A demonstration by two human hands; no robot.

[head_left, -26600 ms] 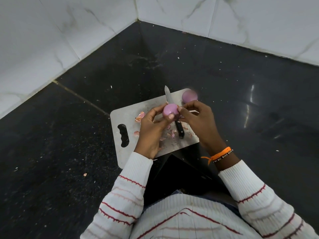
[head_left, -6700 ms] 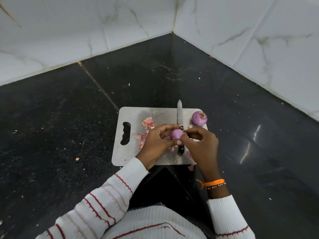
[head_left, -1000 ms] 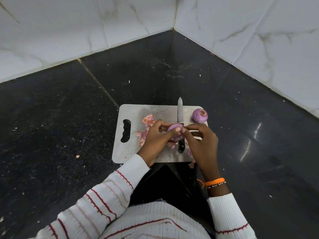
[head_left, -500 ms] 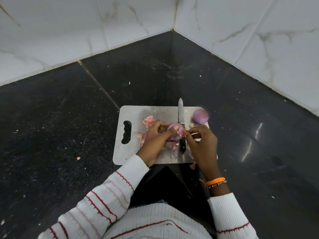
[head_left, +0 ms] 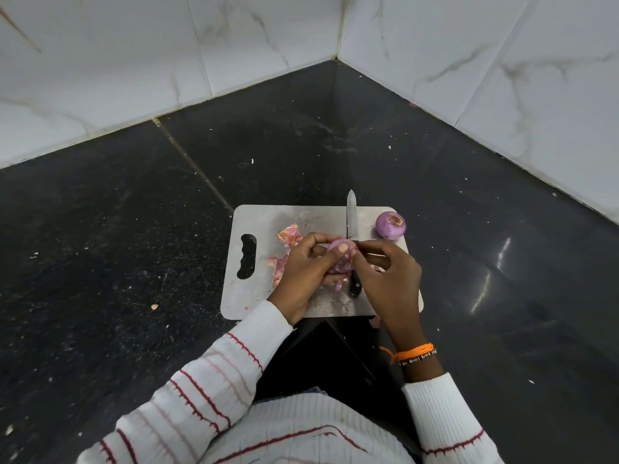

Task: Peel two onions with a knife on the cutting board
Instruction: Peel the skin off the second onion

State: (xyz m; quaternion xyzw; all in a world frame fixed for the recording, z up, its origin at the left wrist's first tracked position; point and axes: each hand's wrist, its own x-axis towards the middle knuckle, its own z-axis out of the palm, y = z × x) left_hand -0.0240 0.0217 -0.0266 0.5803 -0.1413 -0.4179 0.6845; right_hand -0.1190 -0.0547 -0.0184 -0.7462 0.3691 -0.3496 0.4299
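Above the cutting board [head_left: 268,226], both hands grasp one onion [head_left: 340,247]; left [head_left: 306,266], right [head_left: 388,272].

No text can be read anywhere in this view. The only thing with marks is the dark beaded bracelet [head_left: 418,357] on the right wrist, just beside the orange thread band [head_left: 412,350], at about 5 o'clock from the cutting board [head_left: 268,219]. Its small white signs look like letters, but they are too small and blurred to read. The board and the knife [head_left: 351,214] show no brand or number.
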